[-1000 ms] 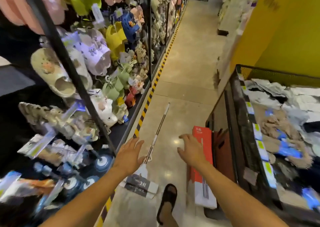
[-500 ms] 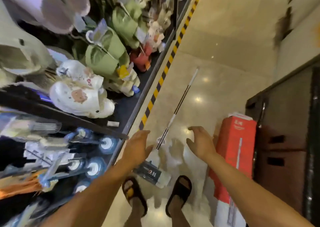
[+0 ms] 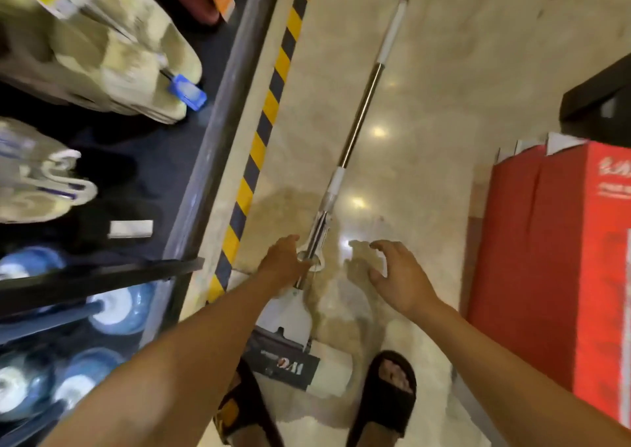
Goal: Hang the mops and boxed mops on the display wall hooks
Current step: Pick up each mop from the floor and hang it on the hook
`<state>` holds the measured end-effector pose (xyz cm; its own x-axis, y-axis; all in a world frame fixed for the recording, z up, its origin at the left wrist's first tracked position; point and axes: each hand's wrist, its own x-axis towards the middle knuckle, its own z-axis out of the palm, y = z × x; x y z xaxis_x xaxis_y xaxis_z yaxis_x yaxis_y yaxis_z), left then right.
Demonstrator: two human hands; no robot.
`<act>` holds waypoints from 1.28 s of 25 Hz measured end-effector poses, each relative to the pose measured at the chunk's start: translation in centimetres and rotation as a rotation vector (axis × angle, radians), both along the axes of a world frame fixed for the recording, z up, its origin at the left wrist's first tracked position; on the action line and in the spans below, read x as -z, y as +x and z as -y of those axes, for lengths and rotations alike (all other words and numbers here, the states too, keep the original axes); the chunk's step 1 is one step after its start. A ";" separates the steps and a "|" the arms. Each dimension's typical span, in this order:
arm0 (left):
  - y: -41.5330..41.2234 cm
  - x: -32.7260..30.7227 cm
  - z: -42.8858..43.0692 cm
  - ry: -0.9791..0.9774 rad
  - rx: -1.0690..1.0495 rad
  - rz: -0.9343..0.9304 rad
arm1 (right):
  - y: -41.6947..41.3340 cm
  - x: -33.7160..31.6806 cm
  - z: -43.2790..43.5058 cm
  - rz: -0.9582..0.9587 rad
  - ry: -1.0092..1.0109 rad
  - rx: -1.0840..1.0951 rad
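A flat mop (image 3: pixel 358 105) lies on the tiled floor, its metal and white handle pointing away from me and its wrapped head (image 3: pixel 300 361) between my sandalled feet. My left hand (image 3: pixel 283 264) is down at the lower shaft, just above the head, with its fingers curled onto the shaft. My right hand (image 3: pixel 399 276) hovers a little to the right of the shaft, fingers spread and loosely bent, holding nothing. A tall red boxed mop (image 3: pixel 563 276) stands at the right edge.
A shelf unit (image 3: pixel 211 112) with slippers and blue-white round items runs along the left, edged by yellow-black floor tape (image 3: pixel 269 105). A dark display bin corner (image 3: pixel 597 98) sits at the upper right. Pale floor stretches ahead.
The view has tipped down and closer to the floor. My left hand has moved onto the mop's lower shaft, and my right hand has come nearer to it.
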<state>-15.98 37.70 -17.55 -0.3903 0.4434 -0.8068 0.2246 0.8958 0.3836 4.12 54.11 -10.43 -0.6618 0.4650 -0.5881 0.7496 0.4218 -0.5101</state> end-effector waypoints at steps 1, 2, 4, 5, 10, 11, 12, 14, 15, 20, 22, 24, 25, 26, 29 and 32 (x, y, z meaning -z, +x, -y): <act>-0.4 1.9 -1.0 0.012 0.003 -0.010 | 0.2 1.5 0.0 -0.003 -0.006 0.016; -0.4 3.9 -1.8 0.019 0.005 -0.015 | 0.7 3.1 0.0 -0.003 -0.011 0.030; -0.1 6.7 -3.3 0.031 -0.008 -0.034 | 1.4 5.0 0.1 -0.004 -0.020 0.060; 0.1 7.7 -3.7 0.036 -0.030 -0.040 | 1.8 5.6 0.2 -0.001 -0.025 0.082; 0.1 9.8 -4.5 0.025 -0.213 -0.013 | 2.7 7.3 0.3 0.069 -0.090 0.040; -0.2 9.7 -4.6 0.015 -0.183 -0.005 | 2.5 7.2 0.0 0.078 -0.096 0.025; -0.2 9.2 -4.6 0.009 -0.158 0.006 | 2.1 6.8 -0.3 0.078 -0.096 0.025; -0.1 7.3 -4.3 0.019 -0.165 0.030 | 0.6 5.5 -1.0 0.051 -0.117 0.090; 0.0 6.2 -4.1 0.032 -0.180 0.037 | -0.6 4.6 -1.3 0.026 -0.136 0.147; 1.4 -0.4 -1.2 0.125 -0.228 0.045 | -9.4 -1.2 -3.8 -0.184 -0.275 0.585; 2.0 -2.6 0.0 0.152 -0.229 0.074 | -13.1 -4.3 -4.3 -0.258 -0.358 0.647; 2.4 -4.6 1.0 0.141 -0.182 0.130 | -15.6 -6.7 -4.0 -0.387 -0.479 0.739; 2.2 -5.9 1.3 0.122 -0.185 0.178 | -16.2 -8.2 -3.4 -0.436 -0.551 0.801; 1.8 -7.0 1.6 0.100 -0.228 0.235 | -16.3 -9.4 -2.7 -0.466 -0.588 0.832; -1.4 -12.3 0.6 0.117 -0.424 0.233 | -15.1 -12.1 -0.4 -0.521 -0.595 0.831; -5.9 -19.7 -4.8 0.353 -0.529 0.219 | -14.0 -14.5 1.7 -0.525 -0.552 0.784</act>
<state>-21.84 42.50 2.14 -0.4716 0.4892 -0.7337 -0.3268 0.6758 0.6607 -9.90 52.43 4.04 -0.5263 0.6253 -0.5762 0.3438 -0.4632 -0.8168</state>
